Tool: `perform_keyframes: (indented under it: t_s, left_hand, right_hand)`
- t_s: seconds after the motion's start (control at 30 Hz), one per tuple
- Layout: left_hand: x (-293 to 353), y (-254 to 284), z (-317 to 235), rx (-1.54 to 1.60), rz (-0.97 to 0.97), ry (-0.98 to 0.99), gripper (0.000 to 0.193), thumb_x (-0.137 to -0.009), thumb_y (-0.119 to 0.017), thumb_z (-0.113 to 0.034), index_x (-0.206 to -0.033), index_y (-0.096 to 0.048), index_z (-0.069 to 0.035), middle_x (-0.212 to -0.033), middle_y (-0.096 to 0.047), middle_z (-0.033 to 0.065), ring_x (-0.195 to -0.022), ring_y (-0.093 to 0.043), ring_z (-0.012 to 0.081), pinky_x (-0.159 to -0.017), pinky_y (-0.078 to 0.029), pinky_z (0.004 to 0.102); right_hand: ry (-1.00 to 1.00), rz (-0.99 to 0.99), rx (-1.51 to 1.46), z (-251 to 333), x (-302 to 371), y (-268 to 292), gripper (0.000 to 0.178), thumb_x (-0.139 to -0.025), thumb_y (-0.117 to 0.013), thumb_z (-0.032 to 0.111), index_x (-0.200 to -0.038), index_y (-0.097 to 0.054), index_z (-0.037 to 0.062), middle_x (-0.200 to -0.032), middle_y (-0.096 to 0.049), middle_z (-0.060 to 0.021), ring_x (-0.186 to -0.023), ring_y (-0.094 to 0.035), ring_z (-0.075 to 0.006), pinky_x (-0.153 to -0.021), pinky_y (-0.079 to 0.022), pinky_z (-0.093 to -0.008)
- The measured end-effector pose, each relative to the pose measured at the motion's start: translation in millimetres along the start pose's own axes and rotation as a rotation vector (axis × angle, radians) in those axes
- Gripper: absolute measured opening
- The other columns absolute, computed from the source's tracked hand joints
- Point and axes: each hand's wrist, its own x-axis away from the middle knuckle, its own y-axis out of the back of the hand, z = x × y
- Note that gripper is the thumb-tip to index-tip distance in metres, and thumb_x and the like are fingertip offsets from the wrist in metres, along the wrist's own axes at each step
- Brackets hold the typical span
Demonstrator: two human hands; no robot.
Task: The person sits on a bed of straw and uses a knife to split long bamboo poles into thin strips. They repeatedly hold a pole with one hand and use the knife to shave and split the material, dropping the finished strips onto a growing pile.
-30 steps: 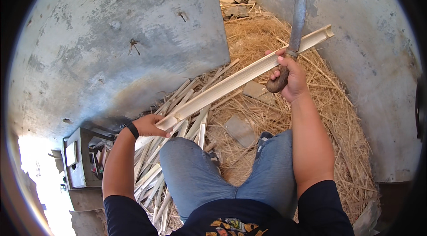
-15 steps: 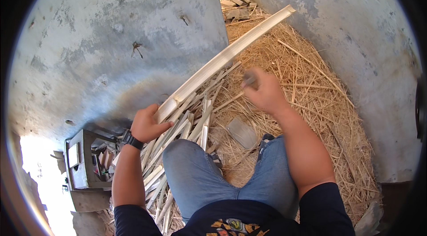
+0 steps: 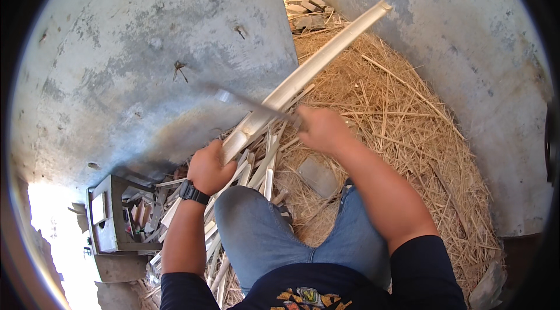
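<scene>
A long split bamboo piece (image 3: 315, 68), pale and hollow on its inner face, slants up and to the right. My left hand (image 3: 212, 168) is closed around its near end, a dark watch on that wrist. My right hand (image 3: 324, 130) grips the handle of a long-bladed knife (image 3: 251, 104). Blurred by motion, the blade points left and crosses the bamboo's middle part. Whether its edge touches the bamboo I cannot tell. More split bamboo lengths (image 3: 269, 173) lie in a heap beneath, beside my left knee.
Between my feet rests a flat grey block (image 3: 318, 176). Bamboo shavings (image 3: 402, 117) cover the floor ahead and to the right. A weathered wooden box (image 3: 116, 246) stands at the left by a grey wall (image 3: 134, 35). Bricks (image 3: 304, 6) are piled at the far end.
My right hand has swung left and slightly down, bringing the knife blade across the bamboo. My left hand has shifted slightly right with the bamboo's near end.
</scene>
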Motion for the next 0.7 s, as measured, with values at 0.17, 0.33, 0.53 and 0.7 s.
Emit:
perform_keyframes:
  t_s: [0.17,0.33,0.53,0.7]
  left_hand:
    - [-3,-2,-2,0.016,0.041,-0.078,0.028,-0.072,-0.067,-0.022,-0.085,-0.055,0.0,-0.075,-0.062,0.0265,-0.074,-0.061,0.0483,-0.068,-0.05,0.0539]
    - [-5,-3,-5,0.037,0.048,-0.007,0.028,-0.072,-0.067,-0.021,-0.084,-0.054,0.001,-0.073,-0.061,0.0268,-0.074,-0.06,0.049,-0.067,-0.049,0.0547]
    - [-5,-7,-6,0.042,0.018,-0.074,0.027,-0.071,-0.066,-0.02,-0.082,-0.054,0.001,-0.071,-0.061,0.0264,-0.072,-0.06,0.0484,-0.066,-0.049,0.0544]
    - [-6,-10,-9,0.105,-0.024,0.027,0.026,-0.071,-0.066,-0.021,-0.082,-0.055,0.0,-0.071,-0.061,0.026,-0.07,-0.06,0.0473,-0.065,-0.049,0.0525]
  right_hand:
    - [0.134,-0.013,0.056,-11,2,2,0.03,-0.081,-0.07,0.02,-0.108,-0.06,0.0112,-0.089,-0.07,-0.0181,-0.089,-0.069,-0.0384,-0.079,-0.054,-0.0495]
    - [0.035,-0.031,-0.001,14,10,-1,0.024,-0.079,-0.069,0.019,-0.098,-0.06,0.0092,-0.084,-0.068,-0.0186,-0.085,-0.067,-0.04,-0.077,-0.053,-0.0494]
    - [0.107,-0.005,0.084,-11,6,-5,0.023,-0.078,-0.068,0.018,-0.098,-0.061,0.0096,-0.082,-0.069,-0.0178,-0.082,-0.068,-0.0393,-0.075,-0.053,-0.0491]
    - [0.052,-0.041,0.012,11,5,1,0.024,-0.08,-0.069,0.019,-0.1,-0.06,0.0098,-0.084,-0.069,-0.0179,-0.083,-0.068,-0.0391,-0.075,-0.053,-0.0503]
